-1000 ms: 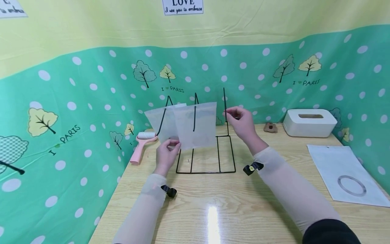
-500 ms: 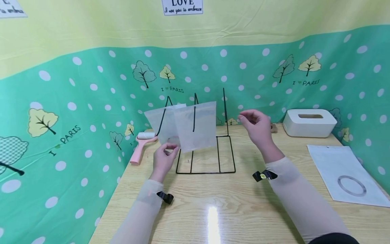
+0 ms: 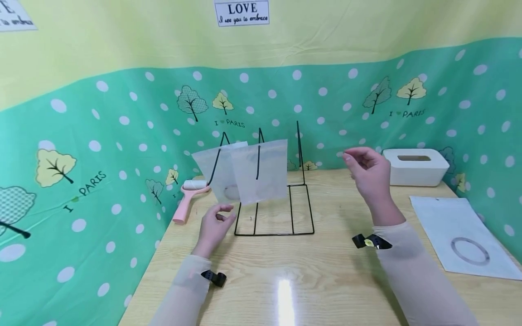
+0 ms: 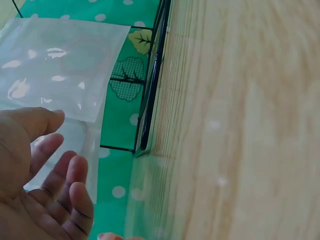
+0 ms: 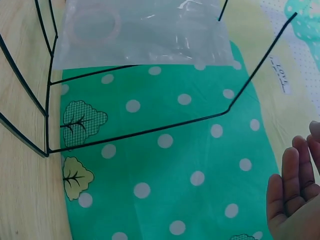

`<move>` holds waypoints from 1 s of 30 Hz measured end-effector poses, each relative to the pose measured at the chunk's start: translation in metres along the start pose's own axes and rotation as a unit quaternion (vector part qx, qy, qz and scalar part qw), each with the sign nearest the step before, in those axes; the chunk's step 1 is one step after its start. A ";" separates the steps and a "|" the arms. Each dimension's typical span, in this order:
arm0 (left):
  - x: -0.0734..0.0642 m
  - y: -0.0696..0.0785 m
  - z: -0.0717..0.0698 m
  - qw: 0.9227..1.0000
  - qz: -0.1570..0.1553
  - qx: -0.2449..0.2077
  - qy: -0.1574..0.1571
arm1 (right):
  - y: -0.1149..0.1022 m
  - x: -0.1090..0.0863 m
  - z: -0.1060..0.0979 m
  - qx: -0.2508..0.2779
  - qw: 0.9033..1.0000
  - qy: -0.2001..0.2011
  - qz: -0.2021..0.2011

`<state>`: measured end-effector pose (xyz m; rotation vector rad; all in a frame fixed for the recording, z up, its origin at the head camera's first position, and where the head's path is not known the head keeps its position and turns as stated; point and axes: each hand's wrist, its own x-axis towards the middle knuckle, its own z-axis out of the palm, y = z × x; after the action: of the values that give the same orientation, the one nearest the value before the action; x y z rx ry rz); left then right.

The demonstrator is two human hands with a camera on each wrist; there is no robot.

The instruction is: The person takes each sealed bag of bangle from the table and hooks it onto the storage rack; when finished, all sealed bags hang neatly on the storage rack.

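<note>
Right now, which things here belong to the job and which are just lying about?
Seemingly the job:
black wire rack
left hanging pouch
right hanging pouch
probably the similar flat pouch

Apparently just lying about:
pink-handled roller
white tissue box

I had the black wire rack (image 3: 274, 234) upright on my feed, a translucent plastic bag (image 3: 222, 174) hanging tilted at its left, a second bag (image 3: 271, 176) straighter mid-rack.

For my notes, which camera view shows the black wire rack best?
The head view: it frames the rack with base and all three hooks. Right wrist shows one bare hook, the rest incomplete; left wrist catches only some bars.
</note>
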<state>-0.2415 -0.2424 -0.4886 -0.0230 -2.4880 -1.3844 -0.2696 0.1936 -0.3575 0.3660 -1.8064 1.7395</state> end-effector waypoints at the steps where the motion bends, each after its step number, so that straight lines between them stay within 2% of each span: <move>1: -0.001 -0.002 -0.001 1.000 -0.002 -0.004 -0.010 | -0.001 0.000 -0.002 -0.002 1.000 0.003 -0.005; 6: -0.006 -0.011 -0.004 0.998 -0.025 -0.016 -0.063 | -0.006 0.002 -0.014 -0.009 1.000 0.018 -0.023; 10: -0.009 -0.018 -0.007 0.995 -0.046 -0.001 -0.091 | -0.013 0.004 -0.025 -0.010 0.999 0.038 -0.032; 16: -0.009 -0.024 -0.007 0.992 -0.058 0.027 -0.113 | -0.022 0.008 -0.043 0.016 0.996 0.074 -0.042; 22: -0.011 -0.024 -0.008 0.989 -0.061 0.038 -0.128 | -0.023 0.011 -0.056 0.027 0.995 0.087 -0.047; 30: -0.010 -0.026 -0.008 0.984 -0.045 0.072 -0.154 | -0.028 0.014 -0.070 0.023 0.994 0.099 -0.036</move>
<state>-0.2336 -0.2619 -0.5090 -0.1027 -2.8731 -1.3169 -0.2488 0.2614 -0.3290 0.2647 -1.5959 1.7070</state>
